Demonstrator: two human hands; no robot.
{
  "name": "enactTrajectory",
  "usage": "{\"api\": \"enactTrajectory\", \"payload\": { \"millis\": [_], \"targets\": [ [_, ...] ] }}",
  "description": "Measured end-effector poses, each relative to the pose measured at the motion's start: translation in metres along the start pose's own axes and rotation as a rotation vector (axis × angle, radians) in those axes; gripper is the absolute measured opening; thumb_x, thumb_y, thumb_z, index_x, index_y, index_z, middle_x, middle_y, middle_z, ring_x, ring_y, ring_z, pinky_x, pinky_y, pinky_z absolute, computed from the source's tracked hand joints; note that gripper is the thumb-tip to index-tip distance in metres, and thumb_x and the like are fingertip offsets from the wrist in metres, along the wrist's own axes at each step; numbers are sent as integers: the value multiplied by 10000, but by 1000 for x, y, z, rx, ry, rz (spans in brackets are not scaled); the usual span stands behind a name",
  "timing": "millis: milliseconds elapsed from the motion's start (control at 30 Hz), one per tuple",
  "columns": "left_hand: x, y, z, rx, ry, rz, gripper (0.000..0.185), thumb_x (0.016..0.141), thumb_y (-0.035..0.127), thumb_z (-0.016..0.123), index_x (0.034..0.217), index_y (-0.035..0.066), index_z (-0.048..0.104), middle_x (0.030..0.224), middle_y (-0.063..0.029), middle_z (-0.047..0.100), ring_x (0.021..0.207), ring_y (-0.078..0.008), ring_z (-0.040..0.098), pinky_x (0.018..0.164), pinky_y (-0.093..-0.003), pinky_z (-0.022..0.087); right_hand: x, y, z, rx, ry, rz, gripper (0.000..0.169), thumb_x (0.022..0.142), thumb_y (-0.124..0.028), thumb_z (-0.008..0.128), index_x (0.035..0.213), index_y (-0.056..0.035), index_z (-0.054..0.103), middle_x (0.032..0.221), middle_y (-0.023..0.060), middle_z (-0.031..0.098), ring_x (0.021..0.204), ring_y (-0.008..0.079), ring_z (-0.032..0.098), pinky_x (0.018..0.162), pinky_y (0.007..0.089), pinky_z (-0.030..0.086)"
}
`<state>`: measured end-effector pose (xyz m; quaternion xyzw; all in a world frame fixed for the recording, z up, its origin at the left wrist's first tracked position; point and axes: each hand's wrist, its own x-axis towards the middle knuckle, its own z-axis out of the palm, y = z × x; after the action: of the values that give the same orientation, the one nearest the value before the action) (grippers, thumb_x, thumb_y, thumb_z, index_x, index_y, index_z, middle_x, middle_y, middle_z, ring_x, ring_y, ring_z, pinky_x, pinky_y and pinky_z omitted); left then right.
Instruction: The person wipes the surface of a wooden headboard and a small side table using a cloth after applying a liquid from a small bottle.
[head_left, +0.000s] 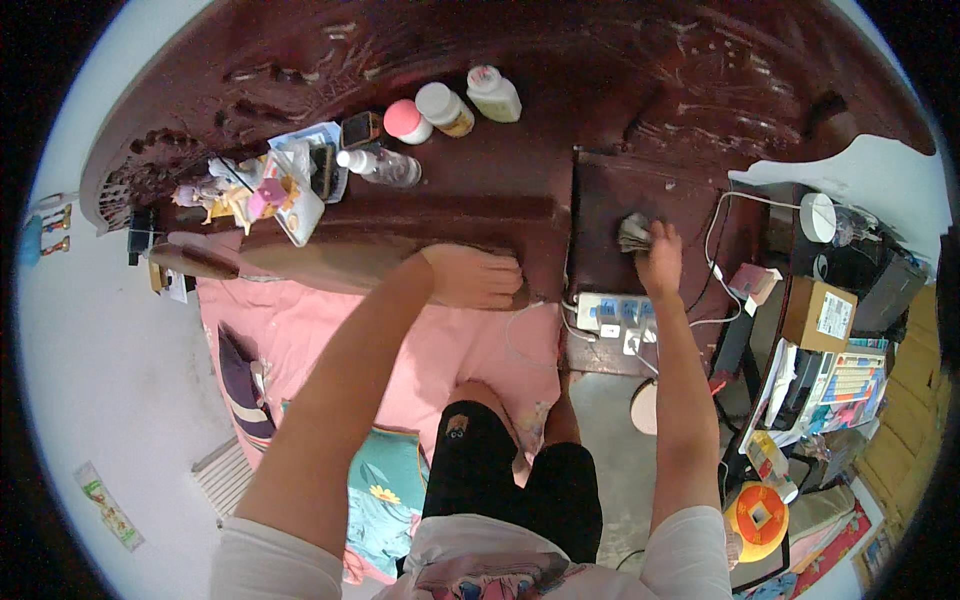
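Observation:
My right hand (662, 255) holds a crumpled grey cloth (634, 232) against the dark reddish-brown top of a bedside cabinet (607, 195). My left hand (480, 277) rests palm down on the lower wooden ledge (360, 262) of the headboard, above the pink bedding; it holds nothing that I can see. A white power strip (592, 311) with several plugs lies on the cabinet, just below my right hand. My right forearm hides part of it.
On the headboard shelf stand white-bodied bottles (444, 109), a clear plastic bottle (382, 166) and a figurine (240, 199). A white cable (709, 240) runs along the cabinet's right side. A desk at the right bears a cardboard box (819, 313) and a keyboard (855, 377).

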<state>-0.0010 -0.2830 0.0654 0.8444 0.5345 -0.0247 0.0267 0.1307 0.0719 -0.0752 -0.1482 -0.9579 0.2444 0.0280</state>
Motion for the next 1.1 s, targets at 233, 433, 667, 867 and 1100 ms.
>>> {"api": "enactTrajectory", "payload": {
  "millis": [233,433,667,867,1100],
  "targets": [
    [-1,0,-7,-42,-22,-22,221,882,230,561,1068,114,591,1295,-80,603,1265,-256,535,1134,-374,412,-50,-40,-49,1094,171,373,405,822,-35,777,1194,-34,617,1123,83,687,1012,213,658,901,332,513],
    [-6,4,4,-69,42,-30,209,885,221,570,1059,107,594,1197,-78,615,1227,-267,540,1112,-394,418,-136,-98,-92,1825,234,880,451,926,-111,715,1344,-49,558,1305,81,643,1186,251,635,1016,396,509],
    [-3,4,6,-84,123,-7,173,869,251,584,949,106,636,1047,-61,621,1099,-253,549,1064,-407,402,-204,-181,-137,1981,82,930,476,913,-120,687,1369,-119,553,1339,51,628,1256,255,583,1084,435,438],
    [20,50,7,-22,241,-398,182,826,255,654,918,103,694,972,-32,644,1066,-245,571,1030,-401,418,-222,-243,-170,1900,-10,896,465,930,-128,676,1378,-109,550,1330,66,630,1251,264,590,1105,447,434],
    [-13,99,-104,-550,1059,-926,89,780,99,719,861,93,683,876,-94,655,872,-279,637,784,-424,491,-261,-296,-195,1758,144,800,532,936,-113,664,1438,-95,492,1331,82,620,1219,288,611,1068,467,479]
  ]
}}
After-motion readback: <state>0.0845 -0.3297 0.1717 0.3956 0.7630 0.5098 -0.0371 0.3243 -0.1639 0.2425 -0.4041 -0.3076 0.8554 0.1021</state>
